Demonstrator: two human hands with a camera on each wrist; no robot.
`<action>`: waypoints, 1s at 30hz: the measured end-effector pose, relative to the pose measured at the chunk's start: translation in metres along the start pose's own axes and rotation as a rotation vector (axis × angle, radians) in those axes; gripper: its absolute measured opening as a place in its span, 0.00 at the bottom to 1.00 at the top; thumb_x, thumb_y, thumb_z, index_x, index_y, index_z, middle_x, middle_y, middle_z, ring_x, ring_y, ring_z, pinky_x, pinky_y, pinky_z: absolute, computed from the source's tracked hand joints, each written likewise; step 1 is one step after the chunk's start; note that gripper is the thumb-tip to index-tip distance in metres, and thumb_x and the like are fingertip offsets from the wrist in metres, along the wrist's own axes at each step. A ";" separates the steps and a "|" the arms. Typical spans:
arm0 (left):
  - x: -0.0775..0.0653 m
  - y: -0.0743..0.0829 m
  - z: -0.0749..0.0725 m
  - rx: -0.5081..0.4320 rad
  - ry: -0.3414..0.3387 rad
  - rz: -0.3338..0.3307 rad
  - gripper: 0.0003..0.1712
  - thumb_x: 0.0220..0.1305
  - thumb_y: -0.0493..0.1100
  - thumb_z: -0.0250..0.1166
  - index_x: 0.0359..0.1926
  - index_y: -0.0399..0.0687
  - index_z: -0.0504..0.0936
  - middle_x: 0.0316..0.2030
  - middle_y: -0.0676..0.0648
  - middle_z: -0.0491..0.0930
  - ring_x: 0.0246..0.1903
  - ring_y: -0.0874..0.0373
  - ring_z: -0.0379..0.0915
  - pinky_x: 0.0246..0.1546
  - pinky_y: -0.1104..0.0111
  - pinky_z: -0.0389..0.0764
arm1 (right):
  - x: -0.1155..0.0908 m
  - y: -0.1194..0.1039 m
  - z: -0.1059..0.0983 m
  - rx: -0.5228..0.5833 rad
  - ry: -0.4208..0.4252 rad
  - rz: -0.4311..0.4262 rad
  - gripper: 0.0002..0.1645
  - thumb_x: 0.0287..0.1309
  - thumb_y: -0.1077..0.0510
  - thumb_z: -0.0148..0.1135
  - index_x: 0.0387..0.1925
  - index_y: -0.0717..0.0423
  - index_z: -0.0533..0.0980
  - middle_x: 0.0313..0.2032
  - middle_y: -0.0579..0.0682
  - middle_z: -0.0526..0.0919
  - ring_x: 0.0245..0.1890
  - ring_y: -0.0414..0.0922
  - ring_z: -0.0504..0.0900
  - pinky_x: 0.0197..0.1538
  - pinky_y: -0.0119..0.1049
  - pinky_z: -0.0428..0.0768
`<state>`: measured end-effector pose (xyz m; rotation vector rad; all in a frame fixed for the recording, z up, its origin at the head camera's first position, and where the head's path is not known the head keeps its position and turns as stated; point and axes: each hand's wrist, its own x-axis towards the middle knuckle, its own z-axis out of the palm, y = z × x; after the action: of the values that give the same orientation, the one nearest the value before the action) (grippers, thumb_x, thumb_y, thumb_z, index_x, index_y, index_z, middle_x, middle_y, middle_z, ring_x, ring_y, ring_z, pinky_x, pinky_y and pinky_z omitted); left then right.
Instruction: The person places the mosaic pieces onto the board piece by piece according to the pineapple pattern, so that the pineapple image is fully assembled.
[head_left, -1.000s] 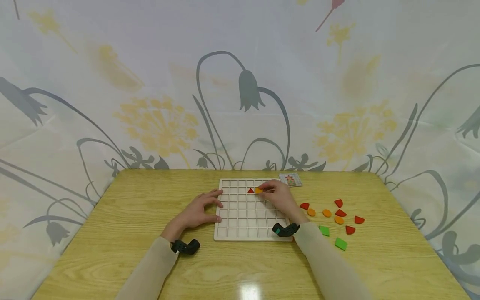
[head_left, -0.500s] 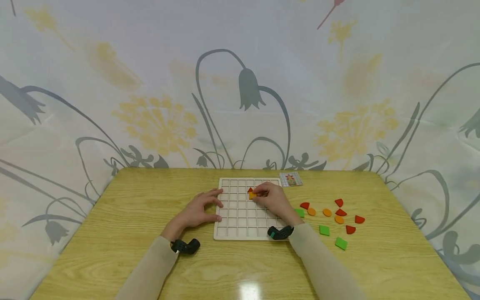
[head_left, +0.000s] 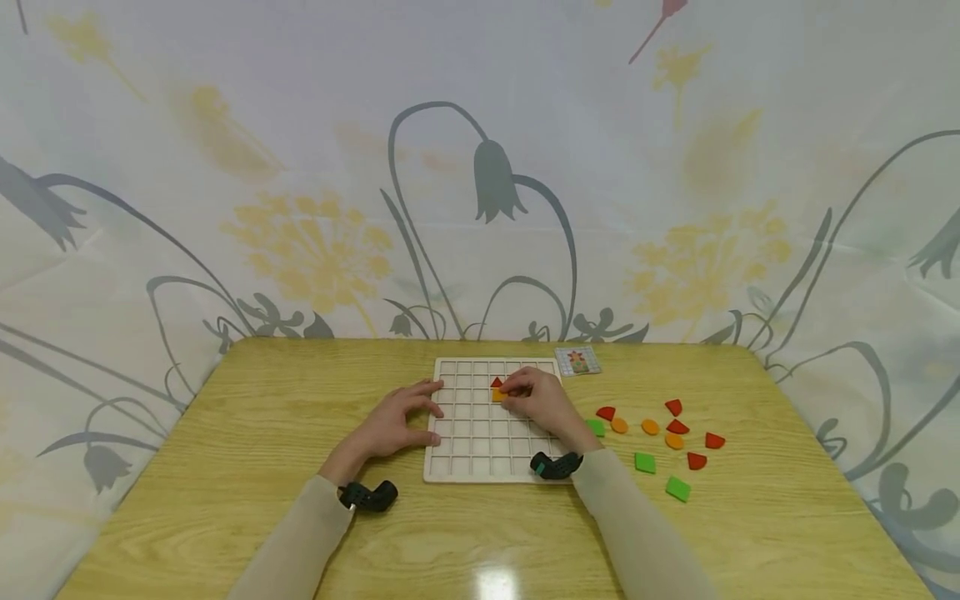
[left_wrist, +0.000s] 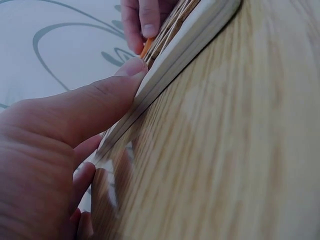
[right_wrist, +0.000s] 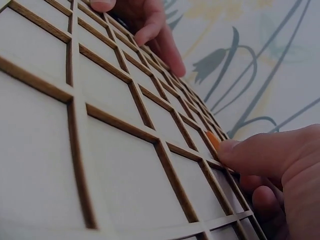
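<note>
A white grid board [head_left: 472,479] lies on the table, with a red triangle tile [head_left: 497,382] in one of its upper cells. Directly below the triangle is an orange square tile [head_left: 498,396], which the thumb and fingers of my right hand [head_left: 542,402] pinch at its right side. In the right wrist view the thumb covers part of the orange tile [right_wrist: 213,140]. My left hand [head_left: 393,423] rests along the board's left edge with fingers spread. The left wrist view shows its thumb [left_wrist: 132,67] against the board's wooden side [left_wrist: 165,67].
Right of the board lie several loose tiles: red rounded wedges [head_left: 715,440], orange discs [head_left: 650,427] and green squares [head_left: 678,488]. A small picture card [head_left: 577,361] with a flower on a grid sits by the board's top right corner. A patterned cloth [head_left: 480,275] hangs behind the table.
My right hand has carried the orange tile left and down, from beside the red triangle to the cell below it. A green tile beside the board came into view. My left hand stays put.
</note>
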<state>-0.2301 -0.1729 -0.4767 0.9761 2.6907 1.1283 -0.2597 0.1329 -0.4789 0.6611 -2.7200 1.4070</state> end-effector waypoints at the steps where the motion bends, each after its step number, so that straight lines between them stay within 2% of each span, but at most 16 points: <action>1: 0.000 0.000 0.000 0.003 0.002 0.003 0.15 0.59 0.51 0.74 0.44 0.53 0.84 0.72 0.43 0.63 0.73 0.41 0.52 0.68 0.38 0.51 | 0.000 0.000 0.000 0.000 0.000 0.000 0.07 0.58 0.62 0.71 0.40 0.54 0.87 0.45 0.46 0.82 0.38 0.42 0.79 0.42 0.37 0.79; 13: -0.001 0.000 0.000 -0.015 0.004 -0.005 0.15 0.58 0.51 0.74 0.45 0.53 0.85 0.72 0.44 0.63 0.73 0.42 0.51 0.68 0.37 0.51 | 0.000 -0.001 0.001 -0.013 -0.004 -0.006 0.06 0.59 0.63 0.69 0.38 0.52 0.87 0.44 0.45 0.81 0.42 0.44 0.79 0.45 0.40 0.78; 19: -0.001 -0.001 0.001 0.006 0.007 0.011 0.15 0.59 0.50 0.74 0.45 0.53 0.84 0.72 0.44 0.63 0.73 0.43 0.51 0.68 0.39 0.52 | 0.002 0.002 -0.005 0.065 0.023 0.029 0.09 0.61 0.66 0.66 0.41 0.53 0.86 0.44 0.46 0.83 0.40 0.43 0.80 0.44 0.38 0.79; 24: -0.002 0.001 -0.001 -0.016 0.003 0.006 0.15 0.59 0.51 0.74 0.45 0.52 0.85 0.72 0.44 0.64 0.73 0.42 0.51 0.68 0.38 0.51 | 0.001 -0.001 -0.017 0.163 0.018 0.066 0.11 0.63 0.66 0.64 0.46 0.58 0.84 0.45 0.53 0.83 0.41 0.48 0.81 0.43 0.39 0.79; 30: -0.002 0.001 0.000 -0.022 0.000 0.006 0.15 0.59 0.51 0.74 0.45 0.52 0.85 0.72 0.44 0.63 0.73 0.42 0.50 0.68 0.38 0.51 | -0.010 0.006 -0.045 0.123 0.015 0.064 0.13 0.65 0.66 0.63 0.50 0.63 0.82 0.49 0.58 0.82 0.45 0.53 0.81 0.43 0.39 0.80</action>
<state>-0.2283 -0.1737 -0.4762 0.9810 2.6713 1.1572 -0.2614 0.1744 -0.4586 0.5700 -2.6836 1.5980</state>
